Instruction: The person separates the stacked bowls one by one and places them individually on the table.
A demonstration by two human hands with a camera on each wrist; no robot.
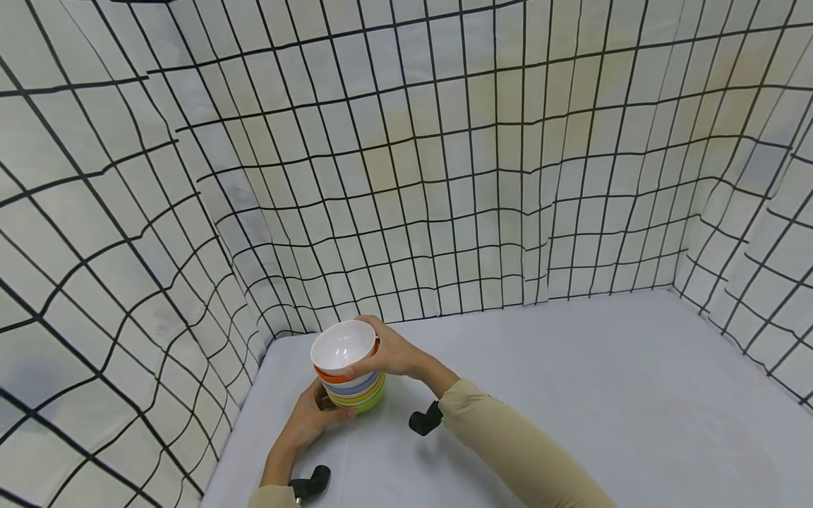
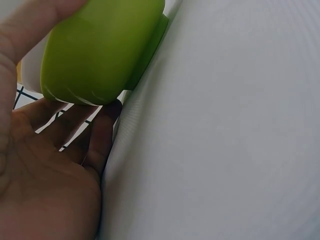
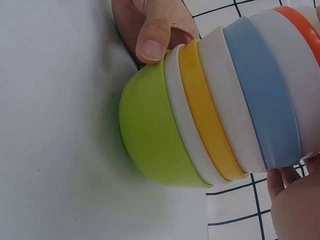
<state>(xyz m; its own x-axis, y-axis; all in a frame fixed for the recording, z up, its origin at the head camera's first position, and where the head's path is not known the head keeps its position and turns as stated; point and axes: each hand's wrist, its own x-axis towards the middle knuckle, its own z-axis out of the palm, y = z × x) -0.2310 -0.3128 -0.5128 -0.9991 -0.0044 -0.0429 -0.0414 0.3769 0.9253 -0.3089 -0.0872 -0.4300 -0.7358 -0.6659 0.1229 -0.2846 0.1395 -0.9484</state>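
Observation:
A stack of nested bowls with white insides stands at the left of the table. Lowest is a green bowl [image 3: 150, 130], then a yellow bowl [image 3: 206, 105], a blue bowl [image 3: 262, 95] and an orange bowl [image 1: 332, 376] on top. My left hand [image 1: 310, 421] grips the green bowl low down, its thumb on the near side and its fingers round the far left side. Around the upper part of the stack, my right hand [image 1: 392, 351] holds the orange bowl, thumb in front and fingers behind. Part of those fingers is hidden by the bowls.
A white cloth-covered table [image 1: 571, 381] stretches off to the right. White walls with a black grid [image 1: 406, 169] rise behind it and at both sides. Black wrist mounts [image 1: 425, 419] stick out from both sleeves, close over the table.

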